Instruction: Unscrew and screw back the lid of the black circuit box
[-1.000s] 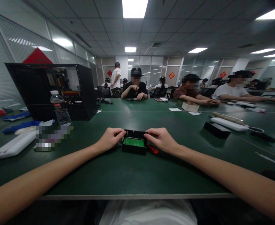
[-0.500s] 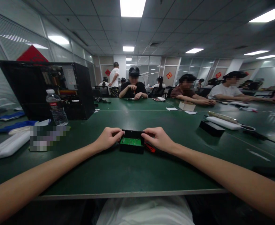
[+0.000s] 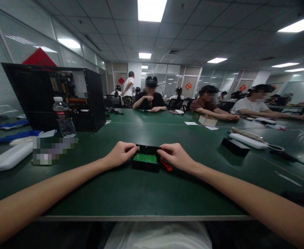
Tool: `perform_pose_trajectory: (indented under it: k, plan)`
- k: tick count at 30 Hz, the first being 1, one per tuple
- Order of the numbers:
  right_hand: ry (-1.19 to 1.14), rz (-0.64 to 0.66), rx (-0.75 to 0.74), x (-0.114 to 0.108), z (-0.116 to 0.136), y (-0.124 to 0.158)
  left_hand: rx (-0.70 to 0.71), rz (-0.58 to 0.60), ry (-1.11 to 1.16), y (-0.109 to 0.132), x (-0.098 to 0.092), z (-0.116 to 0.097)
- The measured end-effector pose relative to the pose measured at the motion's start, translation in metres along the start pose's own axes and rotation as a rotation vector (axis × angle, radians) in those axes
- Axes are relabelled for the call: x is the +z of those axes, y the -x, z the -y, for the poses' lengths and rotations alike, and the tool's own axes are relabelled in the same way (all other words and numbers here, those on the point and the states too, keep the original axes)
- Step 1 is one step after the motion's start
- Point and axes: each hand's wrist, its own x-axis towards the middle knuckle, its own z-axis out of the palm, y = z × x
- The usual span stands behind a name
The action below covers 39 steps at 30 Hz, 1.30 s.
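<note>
A small black plastic box [image 3: 145,167] sits on the table in front of me, with a green circuit board [image 3: 146,158] inside it. Along its far side stands a black panel [image 3: 148,149]; I cannot tell whether it is a separate lid or part of the box. My left hand [image 3: 121,153] pinches the panel's left end between thumb and fingers. At the right end, my right hand [image 3: 176,156] has the same kind of pinch. A red and black object [image 3: 166,165], partly hidden, lies under the right hand beside the box.
An open black computer case [image 3: 94,100] stands at the left, behind a water bottle [image 3: 65,119]. Blue-and-white gloves [image 3: 19,137] lie farther left. To the right are a black block [image 3: 235,146] and a white power bank-like bar [image 3: 247,141]. Other people sit across the table.
Both hands keep their pinch on the black panel and have hardly moved. The whole view has shifted slightly.
</note>
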Motion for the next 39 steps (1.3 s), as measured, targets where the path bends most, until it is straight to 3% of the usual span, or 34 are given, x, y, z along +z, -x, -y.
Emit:
perform_pose_trajectory:
  k: [5, 10, 14, 20, 23, 26, 29, 31, 34, 36, 39]
  plan:
    - [0.029, 0.039, -0.007, 0.002, 0.0, -0.001, -0.093, -0.028, 0.128, -0.002, 0.0, 0.006]
    - [0.087, 0.14, -0.041, 0.003, 0.001, 0.0, -0.196, -0.162, 0.349, -0.007, -0.001, 0.019]
    - [0.277, 0.182, -0.128, 0.006, 0.014, -0.002, -0.275, -0.267, 0.512, -0.011, -0.002, 0.02]
    - [0.328, 0.177, -0.16, 0.024, 0.036, -0.007, -0.373, -0.32, 0.646, -0.013, -0.003, 0.022]
    - [0.309, 0.191, -0.176, 0.019, 0.045, -0.004, -0.41, -0.335, 0.677, -0.012, -0.004, 0.022]
    - [0.289, 0.101, -0.168, -0.012, 0.054, 0.01, -0.422, -0.333, 0.681, -0.01, -0.007, 0.017]
    - [0.378, -0.116, -0.019, -0.069, 0.044, 0.041, -0.426, -0.311, 0.675, -0.009, -0.007, 0.013]
    - [0.519, -0.219, 0.155, -0.113, 0.018, 0.072, -0.417, -0.294, 0.672, -0.009, -0.005, 0.011]
    - [0.763, -0.343, 0.385, -0.173, -0.042, 0.13, -0.397, -0.278, 0.666, -0.009, -0.001, 0.008]
    - [0.874, -0.37, 0.539, -0.202, -0.083, 0.167, -0.394, -0.274, 0.664, -0.009, 0.0, 0.004]
    - [0.913, -0.373, 0.755, -0.227, -0.132, 0.208, -0.398, -0.263, 0.664, -0.009, 0.001, 0.0]
